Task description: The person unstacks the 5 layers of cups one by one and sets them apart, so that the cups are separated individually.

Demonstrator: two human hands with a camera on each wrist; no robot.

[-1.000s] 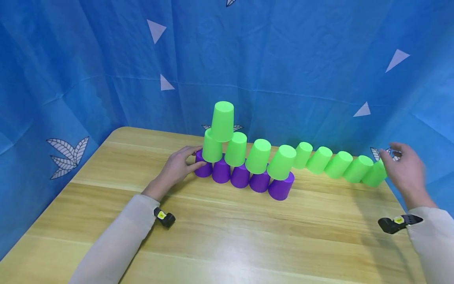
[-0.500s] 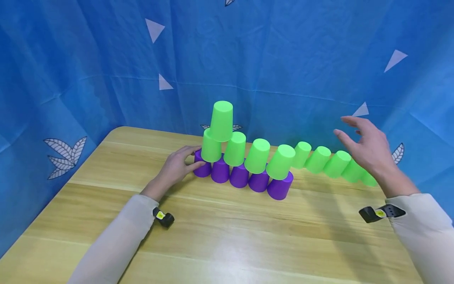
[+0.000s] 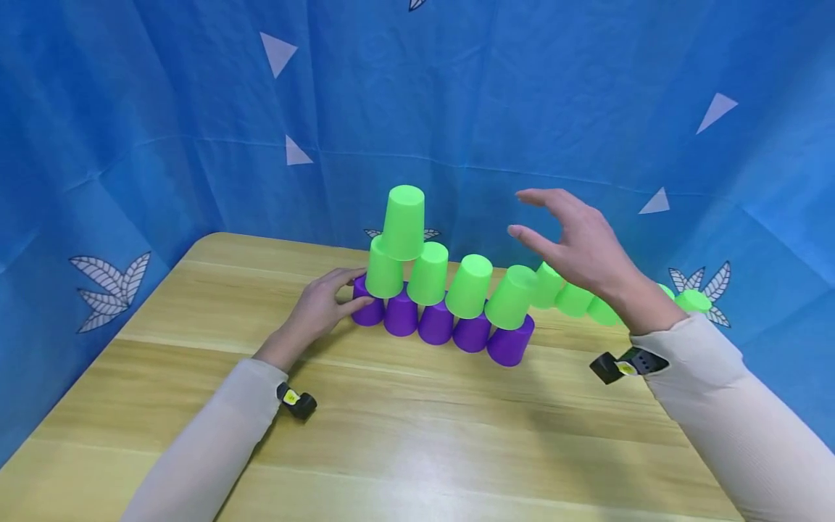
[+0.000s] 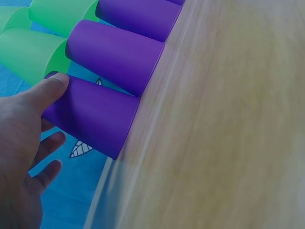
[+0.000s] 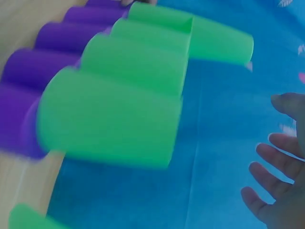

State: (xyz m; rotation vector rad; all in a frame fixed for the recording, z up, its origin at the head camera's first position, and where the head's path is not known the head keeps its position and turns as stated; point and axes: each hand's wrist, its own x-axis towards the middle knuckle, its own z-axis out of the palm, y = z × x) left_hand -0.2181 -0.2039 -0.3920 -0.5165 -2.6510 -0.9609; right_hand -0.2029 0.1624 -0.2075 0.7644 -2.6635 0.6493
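Several upside-down purple cups (image 3: 435,325) stand in a row on the wooden table (image 3: 404,428), with a second level of upside-down green cups (image 3: 470,288) over them. One more green cup (image 3: 403,225) sits on top at the left end, bridging two below. My left hand (image 3: 320,304) pinches the leftmost purple cup (image 4: 95,117), thumb in front and fingers behind; some fingertips are hidden by the cup. Empty and with fingers spread, my right hand (image 3: 583,246) is in the air right of the stack, also seen in the right wrist view beyond the green cups (image 5: 112,119).
Another row of upside-down green cups (image 3: 574,299) stands at the back right of the table, partly hidden by my right hand and forearm. A blue patterned curtain (image 3: 457,94) hangs right behind the table's far edge.
My right hand has travelled left, from the far end of the back green row toward the stack, empty throughout. The left hand keeps its place on the purple cup.
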